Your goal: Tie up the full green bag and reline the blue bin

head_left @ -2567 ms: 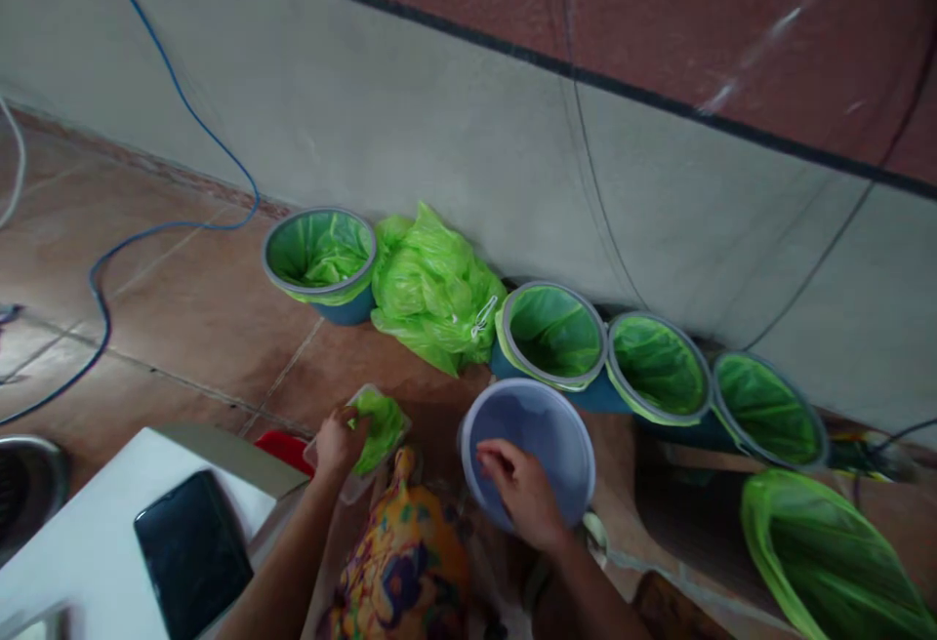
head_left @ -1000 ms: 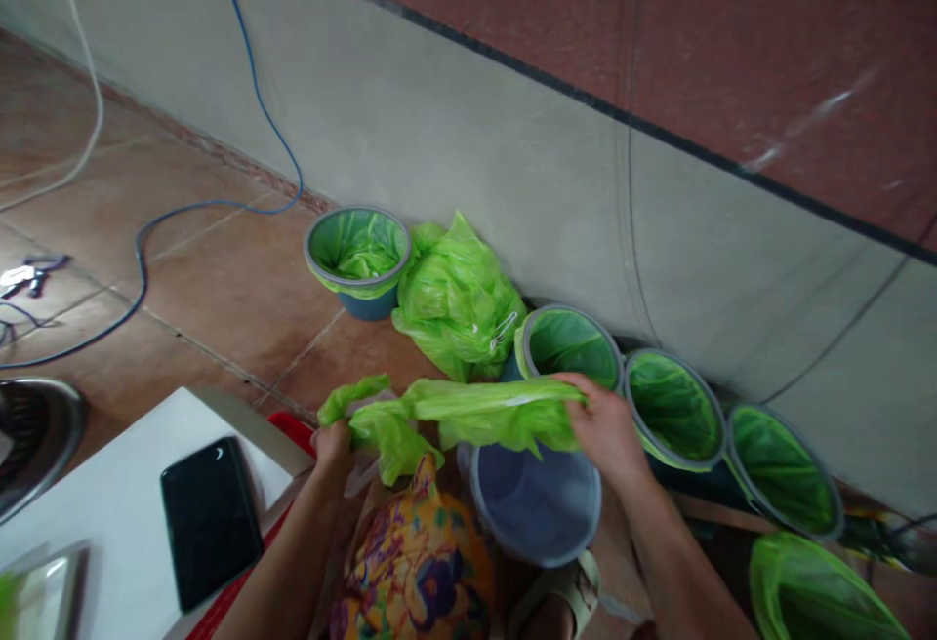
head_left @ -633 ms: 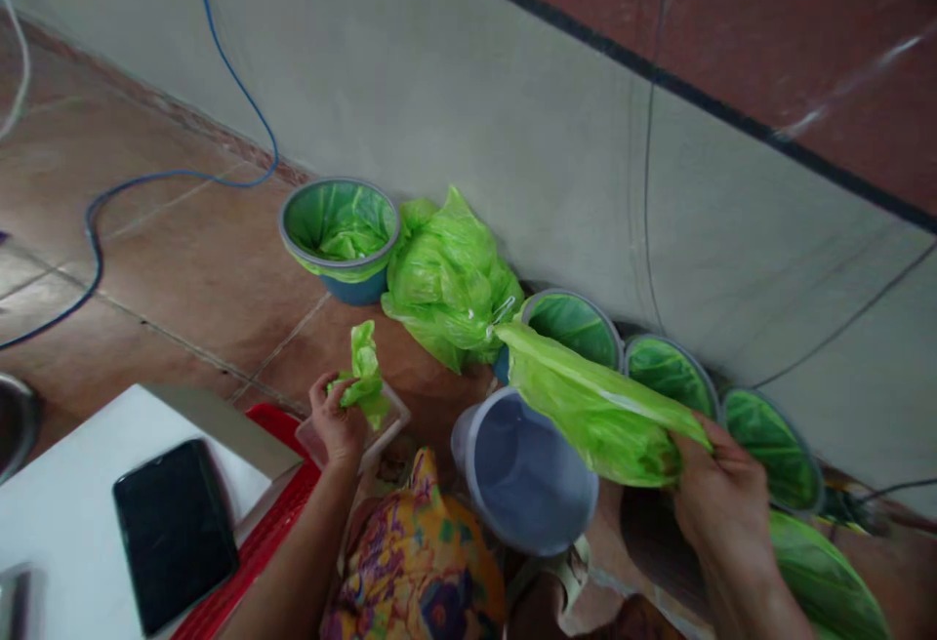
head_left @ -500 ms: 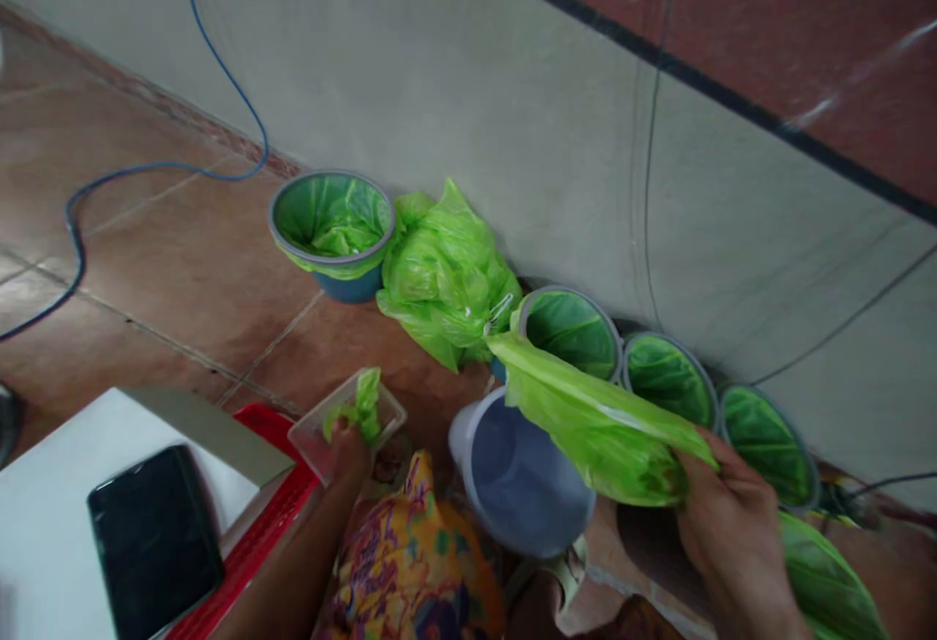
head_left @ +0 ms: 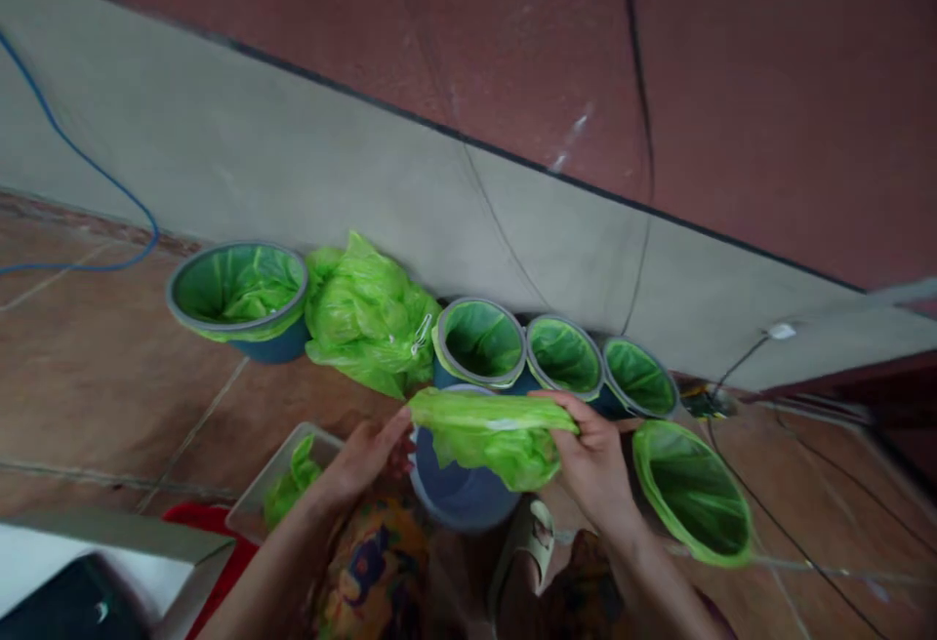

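Note:
A light green plastic bag [head_left: 498, 430] is stretched sideways between my two hands. My left hand [head_left: 377, 445] pinches its left end, and my right hand [head_left: 590, 440] grips the right end with fingers closed on it. Directly beneath the bag stands a pale bluish-grey bucket [head_left: 468, 499], partly covered by it. To the left of my left hand, a clear plastic container [head_left: 253, 494] holds a crumpled green piece of plastic [head_left: 293, 484].
Along the wall stand several bins lined with green bags, such as the left bin [head_left: 238, 289]. A heap of green bags [head_left: 366, 318] lies beside it. Another lined bin [head_left: 692, 494] is at my right. A white box [head_left: 109, 533] with a dark device [head_left: 69, 596] sits lower left.
My left hand has left the clear container and now holds the bag's left end. The green piece stays in the container. My view has swung to the right.

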### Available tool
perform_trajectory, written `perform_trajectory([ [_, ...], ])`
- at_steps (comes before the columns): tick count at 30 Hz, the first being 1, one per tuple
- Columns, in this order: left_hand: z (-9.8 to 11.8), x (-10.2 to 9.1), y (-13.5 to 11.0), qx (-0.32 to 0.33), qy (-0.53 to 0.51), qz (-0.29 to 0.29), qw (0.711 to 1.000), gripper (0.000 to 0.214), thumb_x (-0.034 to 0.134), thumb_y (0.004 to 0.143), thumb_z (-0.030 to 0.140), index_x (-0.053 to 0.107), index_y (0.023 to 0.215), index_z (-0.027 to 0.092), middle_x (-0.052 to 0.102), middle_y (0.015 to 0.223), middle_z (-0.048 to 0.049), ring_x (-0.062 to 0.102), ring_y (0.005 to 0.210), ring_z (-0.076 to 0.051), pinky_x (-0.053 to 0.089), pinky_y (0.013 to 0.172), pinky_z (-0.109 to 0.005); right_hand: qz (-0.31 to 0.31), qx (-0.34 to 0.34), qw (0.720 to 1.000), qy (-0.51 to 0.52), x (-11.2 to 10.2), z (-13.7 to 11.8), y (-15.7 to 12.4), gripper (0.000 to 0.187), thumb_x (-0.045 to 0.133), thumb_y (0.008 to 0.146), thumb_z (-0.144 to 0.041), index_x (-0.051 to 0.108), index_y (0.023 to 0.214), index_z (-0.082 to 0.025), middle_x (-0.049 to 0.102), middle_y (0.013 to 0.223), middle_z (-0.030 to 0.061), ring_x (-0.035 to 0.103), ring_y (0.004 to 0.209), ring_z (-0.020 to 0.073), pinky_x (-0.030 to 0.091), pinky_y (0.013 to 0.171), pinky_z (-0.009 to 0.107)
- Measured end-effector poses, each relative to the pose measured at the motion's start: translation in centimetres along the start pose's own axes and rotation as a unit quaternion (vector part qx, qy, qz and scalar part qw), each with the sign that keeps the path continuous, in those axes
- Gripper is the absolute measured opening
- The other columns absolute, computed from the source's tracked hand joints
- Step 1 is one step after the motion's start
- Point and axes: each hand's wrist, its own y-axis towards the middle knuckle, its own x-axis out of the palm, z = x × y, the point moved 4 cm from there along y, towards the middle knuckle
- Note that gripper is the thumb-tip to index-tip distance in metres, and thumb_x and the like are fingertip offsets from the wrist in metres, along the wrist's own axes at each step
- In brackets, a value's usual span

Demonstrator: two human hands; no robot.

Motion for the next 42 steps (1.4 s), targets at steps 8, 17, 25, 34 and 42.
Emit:
perform_trajectory([
  [8,6.5,12.8,-7.6,0.050,-0.152,-0.101,0.982,0.037,0.075,0.070,0.041,0.066,0.094,0.015,0.072,0.077,-0.0040,0.067,0.066,-0.015,0.054,0.065,-0.026,-0.093,-0.139,0.977,-0.133,-0.8,-5.0,-8.9,0.035,0.053,0.084,-0.016,0.064,0.116,-0.022,0.070,0.108,0.0066,0.066,0.098,0.0211,0.051,0.087,0.033],
  [17,8.3,14.3,-14.3,0.290,0.274,-0.199,0.895,0.018,0.055,0.077,0.017,0.071,0.070,0.017,0.070,0.071,-0.0010,0.063,0.066,-0.015,0.052,0.065,-0.025,-0.033,-0.121,0.989,-0.083,-10.1,-6.5,-11.5,0.025,0.050,0.095,-0.031,0.068,0.109,-0.022,0.069,0.103,0.0051,0.065,0.092,0.0176,0.051,0.081,0.030],
  [25,12.6,17.4,-21.1,0.471,0.545,-0.167,0.673,0.036,0.045,0.076,0.004,0.075,0.086,0.021,0.066,0.124,-0.0046,0.062,0.111,-0.019,0.048,0.099,-0.032,-0.263,-0.298,0.894,-0.208,-11.4,-10.9,-6.6,0.057,0.061,0.073,-0.009,0.060,0.128,-0.024,0.060,0.131,0.0062,0.050,0.125,0.0213,0.038,0.106,0.038],
  [34,14.0,11.9,-18.9,0.440,0.591,0.116,0.666,0.043,0.048,0.071,0.010,0.072,0.105,0.020,0.065,0.126,-0.0070,0.063,0.110,-0.024,0.045,0.105,-0.037,-0.209,-0.116,0.954,-0.183,-12.9,-5.5,-7.0,0.018,0.065,0.078,-0.032,0.068,0.073,-0.015,0.056,0.061,-0.0048,0.049,0.059,0.0101,0.034,0.055,0.021],
  [42,13.0,5.1,-15.6,0.335,0.395,0.276,0.810,0.034,0.056,0.063,0.015,0.073,0.092,0.015,0.075,0.089,-0.0067,0.070,0.086,-0.025,0.056,0.082,-0.034,-0.170,0.057,0.969,0.173,-17.2,-2.7,-9.3,0.039,0.075,0.068,-0.033,0.068,0.102,-0.015,0.070,0.089,0.0028,0.063,0.077,0.0145,0.048,0.073,0.028],
])
